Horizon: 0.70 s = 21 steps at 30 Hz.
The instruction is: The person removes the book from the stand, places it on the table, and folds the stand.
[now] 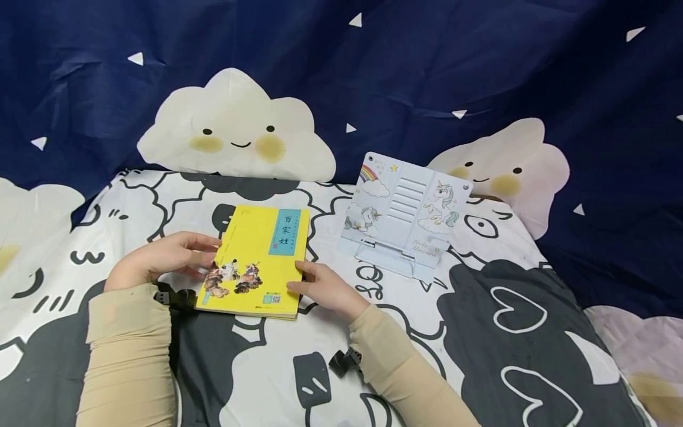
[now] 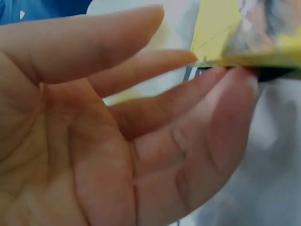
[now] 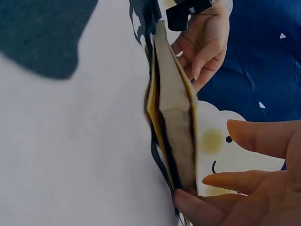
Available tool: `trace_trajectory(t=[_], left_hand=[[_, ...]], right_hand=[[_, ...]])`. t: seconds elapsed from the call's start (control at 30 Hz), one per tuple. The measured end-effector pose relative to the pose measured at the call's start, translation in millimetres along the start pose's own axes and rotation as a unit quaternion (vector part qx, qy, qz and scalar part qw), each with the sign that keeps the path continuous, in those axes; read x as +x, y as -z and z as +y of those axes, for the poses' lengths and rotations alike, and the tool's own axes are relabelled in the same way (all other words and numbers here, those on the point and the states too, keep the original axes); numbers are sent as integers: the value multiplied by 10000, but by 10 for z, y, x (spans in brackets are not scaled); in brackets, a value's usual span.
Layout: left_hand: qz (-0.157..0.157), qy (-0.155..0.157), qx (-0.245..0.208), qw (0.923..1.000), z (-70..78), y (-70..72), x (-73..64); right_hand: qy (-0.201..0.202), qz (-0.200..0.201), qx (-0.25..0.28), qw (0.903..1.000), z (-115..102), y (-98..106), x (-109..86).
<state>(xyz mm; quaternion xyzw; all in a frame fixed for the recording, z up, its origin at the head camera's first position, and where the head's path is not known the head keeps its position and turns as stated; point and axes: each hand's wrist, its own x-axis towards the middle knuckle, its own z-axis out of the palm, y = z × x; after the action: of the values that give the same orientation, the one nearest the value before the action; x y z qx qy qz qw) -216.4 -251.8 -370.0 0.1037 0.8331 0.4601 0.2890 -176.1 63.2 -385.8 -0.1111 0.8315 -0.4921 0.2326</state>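
Observation:
A yellow book (image 1: 256,261) with a blue title panel lies cover up on the patterned bedding. My left hand (image 1: 176,258) is at its left edge. In the left wrist view, that hand's fingertips (image 2: 240,89) touch the book's edge from below, while the thumb stays apart from it. My right hand (image 1: 328,290) is at the opposite edge, with fingertips over the cover's margin. The right wrist view shows the book's page block (image 3: 176,117) side-on, its back cover slightly parted. There a lower fingertip (image 3: 193,205) touches the edge, and the other fingers are spread.
A white book stand (image 1: 405,213) with unicorn drawings stands tilted back, right of the book. Behind the bedding (image 1: 267,373) hangs a dark blue cloth (image 1: 405,71) with smiling clouds and small white triangles. Each wrist carries a small black camera (image 1: 344,362).

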Motion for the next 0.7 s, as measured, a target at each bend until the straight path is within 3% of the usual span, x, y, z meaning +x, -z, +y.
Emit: trace_trajectory(t=[0.23,0.53,0.7], left_hand=[[611,236,1024,9926,229,-68,5],[1109,-106,1252,9859,570,-267,35],[1311,-484,1291,9817,741,-449,120]], right_hand=[[-15,335,44,9994,0,60,-9],[219,669,630,9955,-53,172,-53],[462,1052,882,9895,-72,254,-116]])
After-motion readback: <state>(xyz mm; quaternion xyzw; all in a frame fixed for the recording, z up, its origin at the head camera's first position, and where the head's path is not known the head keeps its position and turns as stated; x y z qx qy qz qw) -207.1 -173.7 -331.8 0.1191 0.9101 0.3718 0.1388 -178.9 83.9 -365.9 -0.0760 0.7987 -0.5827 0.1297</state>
